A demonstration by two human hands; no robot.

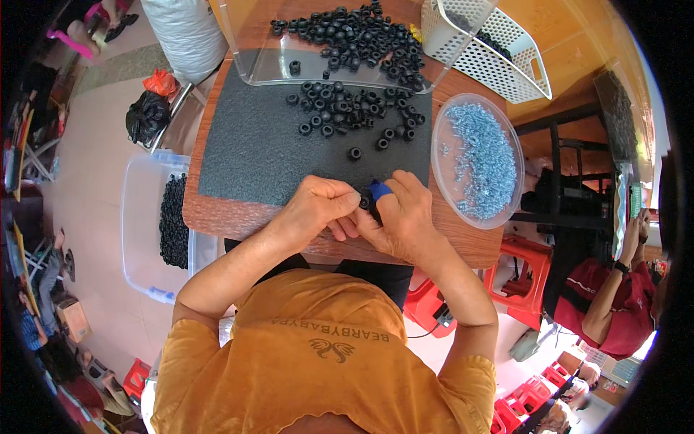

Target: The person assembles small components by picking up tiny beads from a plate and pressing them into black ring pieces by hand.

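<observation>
My left hand (325, 206) and my right hand (401, 217) meet at the near edge of a dark grey mat (246, 137). Both have their fingers pinched together. Between the fingertips shows a small black round part (363, 204), mostly covered by my right hand. What the left fingertips grip is hidden. A blue wrap (379, 189) sits on a finger of my right hand. Just beyond my hands, several loose black round parts (336, 108) with holes lie scattered on the mat, a few set apart toward me.
A clear tray (332, 81) with more black parts stands at the far side. Right of the mat is a round tub (442, 194) of small bluish pieces (483, 159); behind it, a white perforated basket (528, 78). A clear bin (137, 246) is low left. A person (607, 304) sits right.
</observation>
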